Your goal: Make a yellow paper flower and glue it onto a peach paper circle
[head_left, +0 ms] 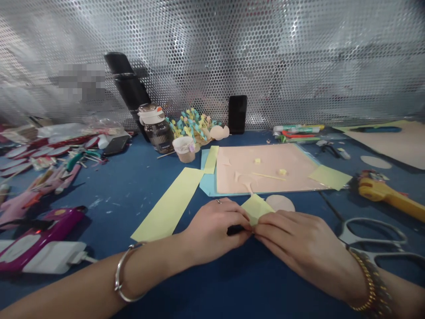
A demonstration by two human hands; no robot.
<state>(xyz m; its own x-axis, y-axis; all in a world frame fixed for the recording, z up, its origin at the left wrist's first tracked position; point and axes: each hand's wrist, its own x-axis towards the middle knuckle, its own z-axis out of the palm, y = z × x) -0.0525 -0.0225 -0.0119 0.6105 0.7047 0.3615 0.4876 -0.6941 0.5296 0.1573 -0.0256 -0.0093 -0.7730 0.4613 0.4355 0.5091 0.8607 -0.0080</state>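
Note:
Both hands meet at the front middle of the blue table around a small yellow piece of paper (257,208). Fingers of my left hand (221,226) are pinched at the paper's near left edge. My right hand (295,248) is closed on its near right side, so the lower edge is hidden by the fingertips. A long yellow paper strip (169,204) lies left of the hands. Just beyond them is a pink sheet (265,155) over light blue paper (208,188), with small folded yellow bits (282,172) on it. A pale paper disc (280,203) rests beside my right fingers.
Scissors (375,230) and a yellow-handled tool (392,197) lie at right. A purple device (63,226) and pink glue guns (29,195) are at left. At the back stand a small cup with paper flowers (184,149), a dark jar (159,133), a black bottle (128,88) and a phone (237,114).

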